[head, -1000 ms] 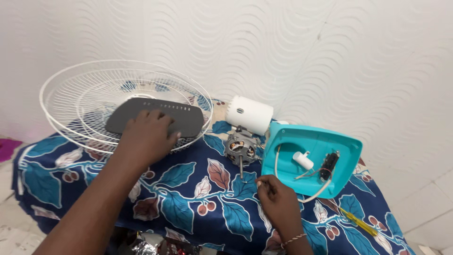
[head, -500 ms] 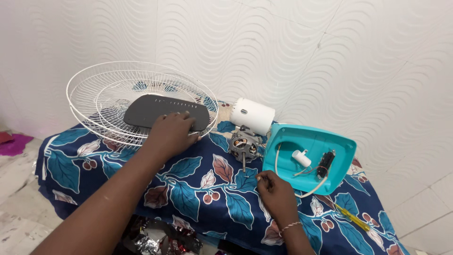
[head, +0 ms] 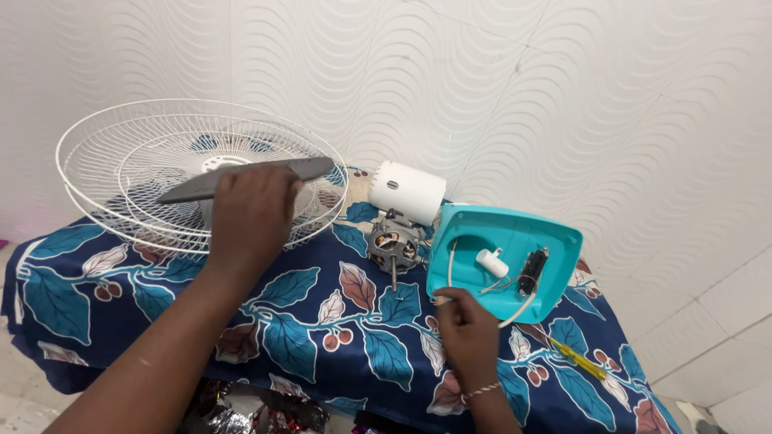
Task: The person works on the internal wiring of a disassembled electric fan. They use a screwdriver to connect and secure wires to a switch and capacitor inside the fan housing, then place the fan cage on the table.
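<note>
My left hand point(head: 251, 210) grips a flat dark grey panel point(head: 241, 178) and holds it tilted above the white wire fan guards point(head: 129, 153) at the left of the table. My right hand point(head: 468, 339) rests at the near edge of a turquoise fan base cover point(head: 503, 241), fingers closed on a white cable point(head: 515, 312) that runs out of it. Inside the cover sit a small white part point(head: 492, 262) and a black switch block point(head: 532, 272). A bare fan motor point(head: 394, 241) with its shaft pointing toward me lies between my two hands.
A white cylindrical motor housing point(head: 407, 191) lies against the wall behind the motor. A yellow-handled screwdriver point(head: 581, 360) lies on the blue leaf-patterned cloth point(head: 322, 321) at the right. Shiny wrappers point(head: 249, 414) show below the table's front edge. A white wavy wall stands behind.
My left hand has lifted the dark panel off the wire guards and tilted it upward. My right hand has stayed at the turquoise cover's edge.
</note>
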